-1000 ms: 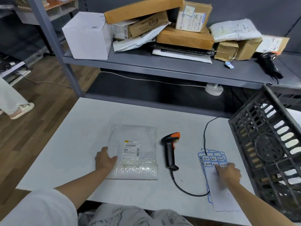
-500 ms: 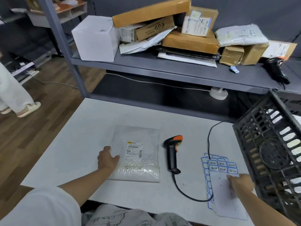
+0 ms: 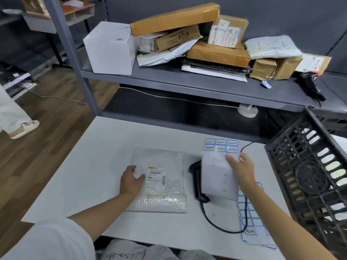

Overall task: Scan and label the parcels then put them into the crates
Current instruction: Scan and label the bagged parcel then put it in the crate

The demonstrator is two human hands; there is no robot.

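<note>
A bubble-wrap parcel [image 3: 161,184] with a white barcode label lies flat on the white table [image 3: 84,166]. My left hand [image 3: 131,180] rests on its left side, fingers relaxed. My right hand [image 3: 242,170] grips a sheet of blue-bordered labels [image 3: 218,166] and holds it lifted above the table, over the black handheld scanner [image 3: 197,182], which it partly hides. A second, mostly peeled label sheet [image 3: 253,222] lies on the table under my right forearm.
A black slatted crate [image 3: 309,175] stands tilted at the table's right edge. The grey shelf [image 3: 187,83] behind holds several boxes and mailers and another scanner [image 3: 310,85]. A person's leg [image 3: 11,117] is on the wooden floor at left.
My right hand has picked a label sheet up off the table and carried it left and up over the scanner. My left hand stays on the parcel.
</note>
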